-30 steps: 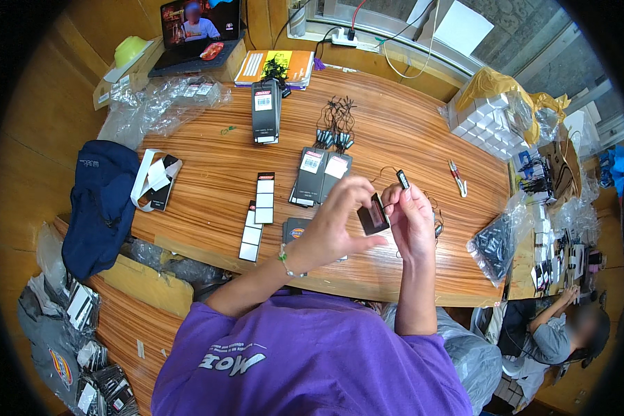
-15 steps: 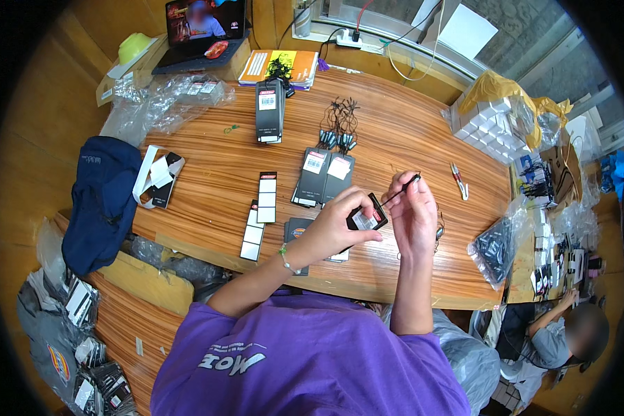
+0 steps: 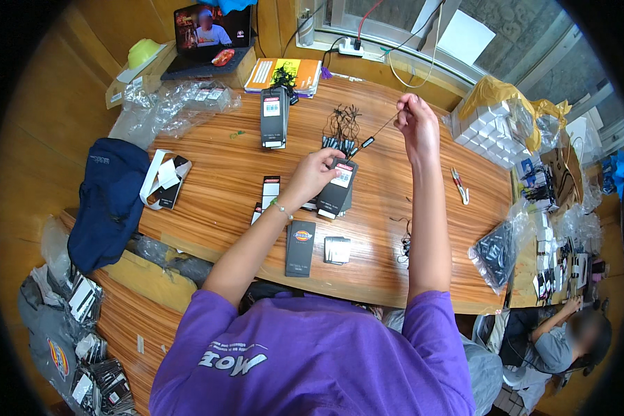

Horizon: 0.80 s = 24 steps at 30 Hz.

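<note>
Left hand (image 3: 317, 170) pinched the dark card tag (image 3: 335, 193) near its top, above the desk (image 3: 222, 173), and up high, the right hand (image 3: 419, 126) gripped its taut cord (image 3: 383, 129)! The tag looked light, stiff, perhaps slick; edges seemed the safest hold.
</note>
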Tool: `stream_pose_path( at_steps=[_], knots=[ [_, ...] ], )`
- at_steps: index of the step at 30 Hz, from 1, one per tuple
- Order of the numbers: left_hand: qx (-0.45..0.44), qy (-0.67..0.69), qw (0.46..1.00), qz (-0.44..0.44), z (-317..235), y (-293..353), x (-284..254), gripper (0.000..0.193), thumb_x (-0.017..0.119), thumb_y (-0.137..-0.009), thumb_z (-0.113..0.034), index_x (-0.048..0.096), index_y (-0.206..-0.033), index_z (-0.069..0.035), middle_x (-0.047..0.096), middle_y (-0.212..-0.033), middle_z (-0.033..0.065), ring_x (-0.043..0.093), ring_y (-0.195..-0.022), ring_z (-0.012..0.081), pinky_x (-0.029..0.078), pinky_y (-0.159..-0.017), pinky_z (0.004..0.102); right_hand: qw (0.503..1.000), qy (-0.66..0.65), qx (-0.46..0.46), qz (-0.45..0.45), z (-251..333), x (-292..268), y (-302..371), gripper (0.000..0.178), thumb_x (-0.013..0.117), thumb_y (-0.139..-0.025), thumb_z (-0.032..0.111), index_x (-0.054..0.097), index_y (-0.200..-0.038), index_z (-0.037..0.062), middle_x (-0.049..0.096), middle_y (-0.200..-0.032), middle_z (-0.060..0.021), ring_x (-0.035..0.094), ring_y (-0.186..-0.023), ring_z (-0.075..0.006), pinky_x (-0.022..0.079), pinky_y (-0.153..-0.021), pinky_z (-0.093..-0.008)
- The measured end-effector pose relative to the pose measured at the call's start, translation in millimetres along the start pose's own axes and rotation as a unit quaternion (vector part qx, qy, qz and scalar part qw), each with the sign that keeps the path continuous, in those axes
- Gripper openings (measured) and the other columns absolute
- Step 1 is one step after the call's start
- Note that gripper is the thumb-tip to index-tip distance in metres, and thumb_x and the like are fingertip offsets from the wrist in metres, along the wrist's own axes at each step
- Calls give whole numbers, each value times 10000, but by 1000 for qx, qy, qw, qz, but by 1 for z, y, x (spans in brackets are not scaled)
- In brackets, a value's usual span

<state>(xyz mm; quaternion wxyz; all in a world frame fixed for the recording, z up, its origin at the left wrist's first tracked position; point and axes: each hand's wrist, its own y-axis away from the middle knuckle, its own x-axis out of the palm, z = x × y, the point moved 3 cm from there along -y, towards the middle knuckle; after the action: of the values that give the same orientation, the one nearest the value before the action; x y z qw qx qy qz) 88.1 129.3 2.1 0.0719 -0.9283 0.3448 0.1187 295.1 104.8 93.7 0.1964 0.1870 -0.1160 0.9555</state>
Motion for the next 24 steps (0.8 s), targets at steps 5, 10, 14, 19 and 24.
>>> stream_pose_path(
  at_steps=[5, 10, 14, 19, 24],
  knots=[
    [-5, -23, 1000, -20, 10, -13, 2, 293, 681, -728, -45, 603, -1011, -59, 545, -785, 27, 584, -627, 90, 452, -558, 213, 998, 57, 19, -28, -11, 4, -40, 163, 453, -908, 162, 578, -847, 75, 536, -693, 25, 418, -510, -45, 343, -491, -194],
    [79, -239, 966, -60, -3, -14, 4, 316, 727, -668, -128, 627, -965, -85, 558, -844, 65, 516, -824, 215, 431, -748, 330, 992, 110, 66, 0, -36, 3, -65, 166, 475, -888, 161, 608, -833, 79, 534, -666, 41, 408, -490, -38, 316, -461, -186],
    [127, -313, 937, -84, -2, -10, 2, 362, 742, -650, -224, 641, -980, -116, 515, -957, 74, 444, -957, 270, 386, -849, 372, 985, 146, 92, 13, -64, 3, -83, 192, 474, -889, 178, 621, -815, 81, 538, -651, 47, 419, -482, -32, 314, -422, -188],
    [120, -284, 941, -141, -9, 14, -35, 388, 683, -740, -268, 594, -1082, -109, 524, -1034, 98, 456, -1007, 278, 373, -899, 379, 970, 191, 149, 24, -107, -4, -101, 185, 490, -885, 180, 627, -812, 79, 544, -623, 35, 444, -458, -45, 332, -413, -196],
    [-4, -241, 947, -212, 32, 45, -120, 300, 624, -814, -243, 589, -1025, -33, 541, -996, 149, 520, -954, 312, 415, -843, 379, 953, 256, 163, 3, -136, -16, -105, 182, 531, -864, 174, 624, -948, 42, 563, -669, -11, 505, -512, -90, 415, -467, -223]
  ],
)
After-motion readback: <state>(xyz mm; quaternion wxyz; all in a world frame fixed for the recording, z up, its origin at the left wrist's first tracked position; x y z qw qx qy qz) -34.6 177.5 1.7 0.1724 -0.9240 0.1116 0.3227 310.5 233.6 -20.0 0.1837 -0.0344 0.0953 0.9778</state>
